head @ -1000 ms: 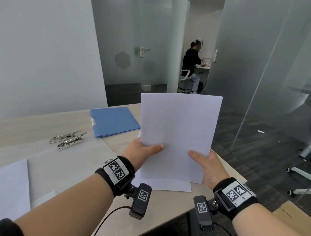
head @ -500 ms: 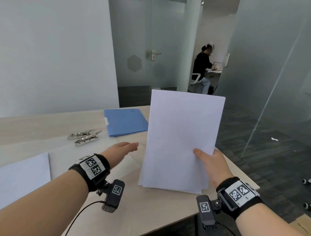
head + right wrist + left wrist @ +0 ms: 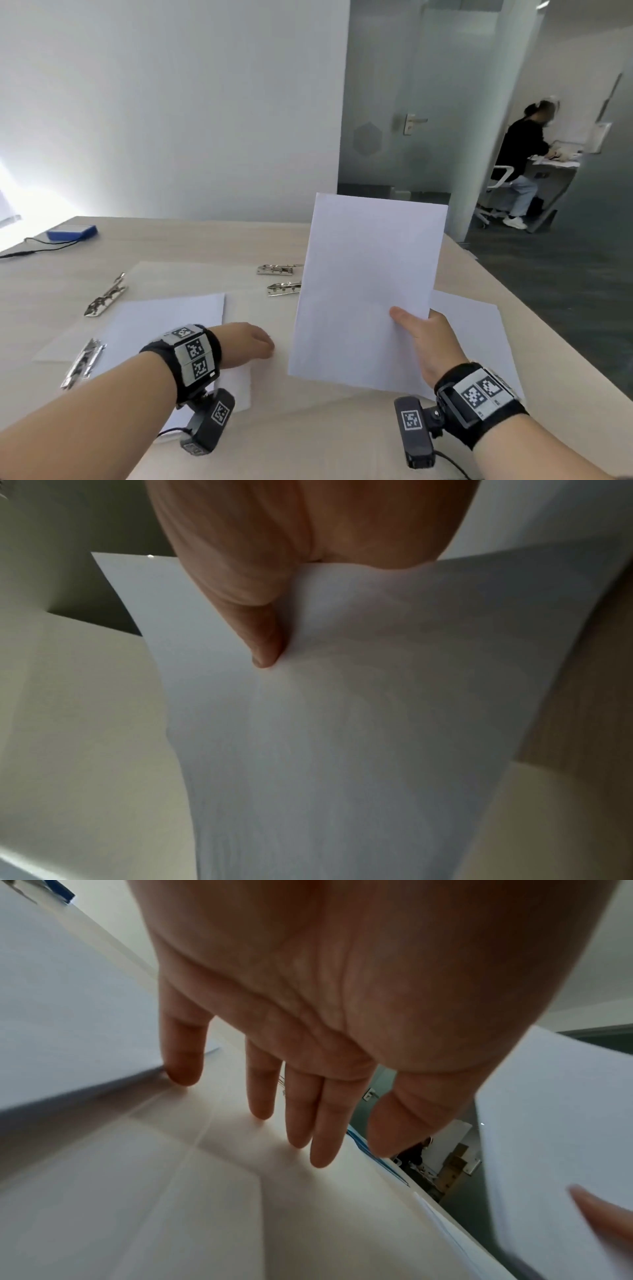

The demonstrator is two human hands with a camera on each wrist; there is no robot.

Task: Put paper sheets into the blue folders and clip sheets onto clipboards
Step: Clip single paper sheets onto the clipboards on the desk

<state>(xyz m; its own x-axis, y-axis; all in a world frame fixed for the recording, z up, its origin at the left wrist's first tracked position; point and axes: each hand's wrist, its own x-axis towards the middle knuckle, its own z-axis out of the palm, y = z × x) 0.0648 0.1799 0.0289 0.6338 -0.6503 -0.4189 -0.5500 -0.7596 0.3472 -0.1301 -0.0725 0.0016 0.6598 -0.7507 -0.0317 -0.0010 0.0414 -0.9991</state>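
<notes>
My right hand [image 3: 411,323] pinches a small stack of white sheets [image 3: 368,291] near its lower right corner and holds it upright above the table. In the right wrist view the thumb [image 3: 263,642] presses on the sheets [image 3: 342,737]. My left hand [image 3: 253,346] holds nothing and hovers palm down, with straight fingers [image 3: 301,1110] just over the table, left of the stack. A clear clipboard with a metal clip [image 3: 82,363] lies at the front left and bears a white sheet [image 3: 164,329]. The blue folder is hidden behind the stack in the head view; a blue edge [image 3: 383,1161] shows past my left fingertips.
More metal clipboard clips lie on the wooden table [image 3: 205,240]: one at the left [image 3: 106,299], two in the middle [image 3: 279,269]. Another white sheet [image 3: 479,329] lies under my right hand near the table's right edge. A blue box [image 3: 72,232] with a cable sits far left. A person sits at a desk beyond the glass door.
My left hand has let go of the sheets and dropped leftward toward the table. My right hand alone keeps the stack. The view has swung left, which brings more clips and the clipboard sheet into sight.
</notes>
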